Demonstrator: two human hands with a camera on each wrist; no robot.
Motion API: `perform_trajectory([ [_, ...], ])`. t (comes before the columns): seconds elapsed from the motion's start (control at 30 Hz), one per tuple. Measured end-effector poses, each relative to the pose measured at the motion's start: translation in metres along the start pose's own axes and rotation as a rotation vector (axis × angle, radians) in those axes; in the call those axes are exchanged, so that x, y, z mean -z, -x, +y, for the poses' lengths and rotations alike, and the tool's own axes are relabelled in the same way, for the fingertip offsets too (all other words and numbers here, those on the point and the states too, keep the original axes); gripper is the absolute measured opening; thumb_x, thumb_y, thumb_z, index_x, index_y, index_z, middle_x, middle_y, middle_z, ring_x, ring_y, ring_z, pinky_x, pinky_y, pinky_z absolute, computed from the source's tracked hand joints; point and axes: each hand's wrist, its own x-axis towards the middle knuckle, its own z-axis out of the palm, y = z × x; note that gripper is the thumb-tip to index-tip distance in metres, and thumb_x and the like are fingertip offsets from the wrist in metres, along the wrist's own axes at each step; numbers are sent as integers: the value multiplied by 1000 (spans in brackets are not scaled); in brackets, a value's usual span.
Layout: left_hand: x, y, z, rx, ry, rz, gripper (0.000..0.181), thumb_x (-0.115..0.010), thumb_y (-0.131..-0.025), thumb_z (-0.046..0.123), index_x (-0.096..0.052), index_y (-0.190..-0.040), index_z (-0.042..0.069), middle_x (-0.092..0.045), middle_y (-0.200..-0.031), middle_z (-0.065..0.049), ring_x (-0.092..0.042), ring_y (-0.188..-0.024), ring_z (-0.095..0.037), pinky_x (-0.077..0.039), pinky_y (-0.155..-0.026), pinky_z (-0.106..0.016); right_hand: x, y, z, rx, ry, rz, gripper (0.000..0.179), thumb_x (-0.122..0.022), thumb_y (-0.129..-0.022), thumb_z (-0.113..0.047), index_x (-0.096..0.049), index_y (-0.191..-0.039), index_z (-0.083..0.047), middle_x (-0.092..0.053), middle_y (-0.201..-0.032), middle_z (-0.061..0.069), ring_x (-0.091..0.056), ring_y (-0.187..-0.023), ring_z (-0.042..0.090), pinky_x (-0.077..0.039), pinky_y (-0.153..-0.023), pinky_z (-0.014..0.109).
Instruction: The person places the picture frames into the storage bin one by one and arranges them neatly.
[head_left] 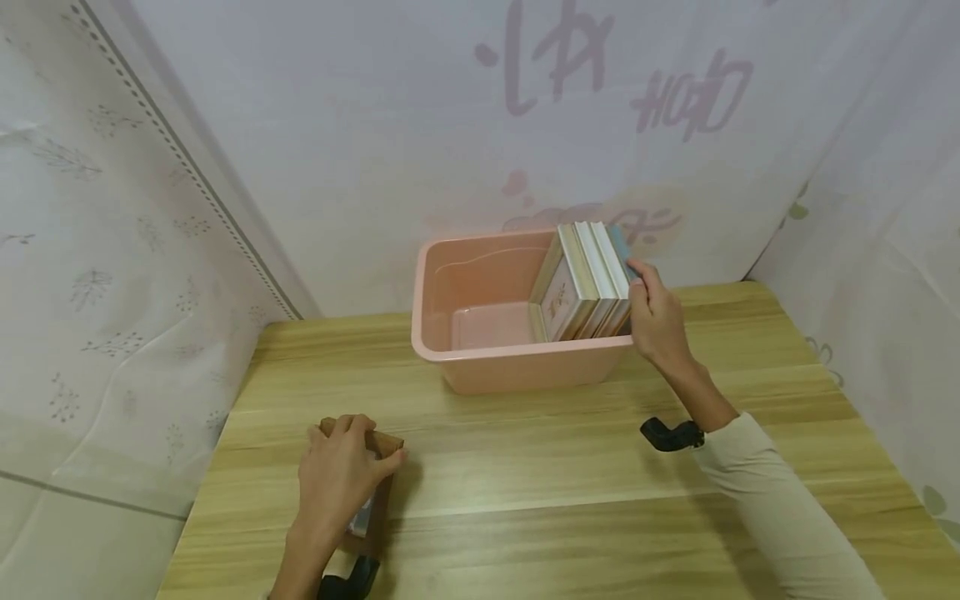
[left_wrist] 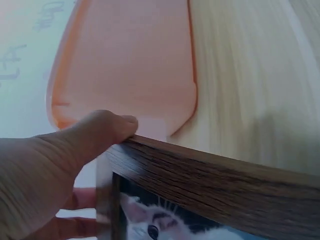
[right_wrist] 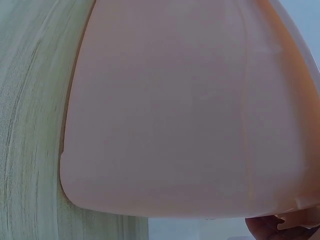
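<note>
In the head view, my left hand (head_left: 333, 479) grips a brown wooden picture frame (head_left: 380, 510) at the table's front left. The left wrist view shows my thumb on the edge of that frame (left_wrist: 215, 182), which holds a kitten photo (left_wrist: 157, 222). Several picture frames (head_left: 581, 271) lean side by side in the right end of a pink plastic bin (head_left: 525, 367). My right hand (head_left: 660, 325) is at the bin's right rim, its thumb and index finger at the edge of the blue picture frame (head_left: 621, 246). The other right fingers are mostly hidden.
The bin stands on a wood-grain table (head_left: 480, 492), close to the back curtain (head_left: 337, 150). Patterned curtains hang at the left (head_left: 112, 250) and right (head_left: 885, 233). A black wrist mount (head_left: 671, 435) sticks out from my right wrist.
</note>
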Motion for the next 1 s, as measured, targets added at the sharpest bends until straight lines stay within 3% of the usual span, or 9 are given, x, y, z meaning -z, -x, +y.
perform_trajectory([
  [0.13,4,-5,1,-37,28,55,60,-83,-72,49,-68,-108,3,-65,-118,-20,-50,-94,-48,-46,-45,-40,0,-1,0,0,-7,4,49,-26,-106,-29,-48,-145,-9,-33,-50,1,-20,-35,2,-21,-32,25],
  [0.23,10,-7,2,-72,31,86,59,-85,-71,47,-68,-107,4,-64,-118,-20,-49,-99,-51,-48,-59,-47,-1,-2,-1,-7,-17,11,48,-27,-106,-29,-49,-145,-11,-34,-52,1,-21,-36,2,-21,-33,25],
  [0.37,16,-11,1,-95,34,83,57,-86,-70,45,-70,-107,6,-63,-120,-21,-48,-105,-55,-39,-77,-55,-1,-2,-1,-19,-34,11,48,-28,-106,-29,-49,-145,-11,-34,-52,2,-22,-36,4,-22,-33,25],
  [0.7,28,-28,-2,-105,67,64,54,-83,-74,45,-70,-110,6,-63,-121,-23,-50,-107,-57,-39,-79,-60,0,1,0,-33,-37,-8,48,-27,-106,-30,-46,-147,-12,-34,-52,1,-22,-36,3,-22,-32,26],
  [1.0,52,-51,16,-180,117,241,58,-81,-75,43,-68,-117,6,-62,-123,-19,-49,-112,-53,-38,-84,-64,0,1,-1,-22,-13,-10,49,-26,-106,-29,-46,-146,-11,-34,-52,2,-22,-37,4,-22,-33,26],
])
